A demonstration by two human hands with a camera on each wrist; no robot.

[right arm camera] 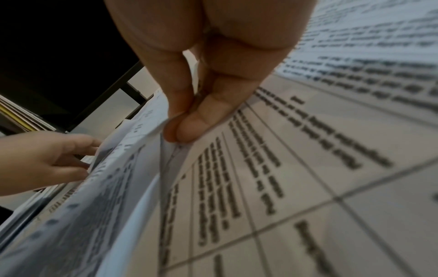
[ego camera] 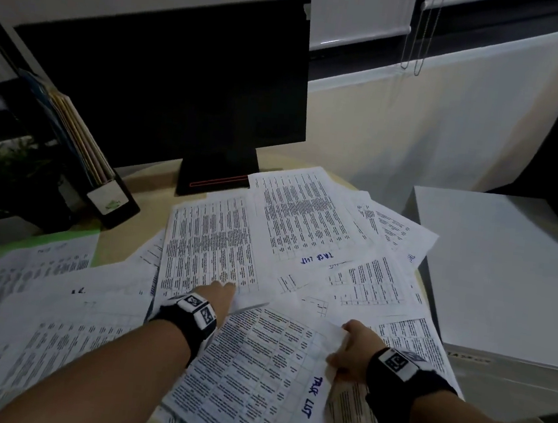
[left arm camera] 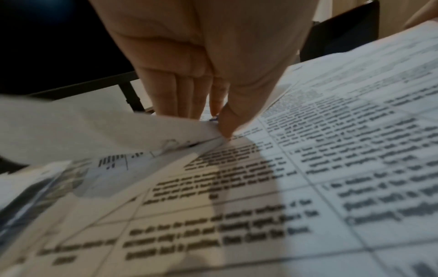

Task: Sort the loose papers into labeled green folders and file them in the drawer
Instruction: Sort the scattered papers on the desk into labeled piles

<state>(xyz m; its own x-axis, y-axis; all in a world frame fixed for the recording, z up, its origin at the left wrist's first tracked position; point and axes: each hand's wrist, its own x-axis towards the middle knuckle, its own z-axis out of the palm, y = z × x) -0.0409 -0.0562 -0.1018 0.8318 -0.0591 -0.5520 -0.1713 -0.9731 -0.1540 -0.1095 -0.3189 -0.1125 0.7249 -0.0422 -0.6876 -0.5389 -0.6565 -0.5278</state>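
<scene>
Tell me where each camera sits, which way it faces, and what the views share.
Head: on the head, looking down the desk; both forearms, left hand, right hand.
Left wrist: along straight fingers onto printed sheets.
Right wrist: along thumb and finger pinching the task-list sheet.
Shared: that sheet; the left hand shows there too.

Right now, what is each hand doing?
Left hand: open, fingers straight, thumb tip on the loose papers.
Right hand: pinching the "Task List" sheet by its edge.
</scene>
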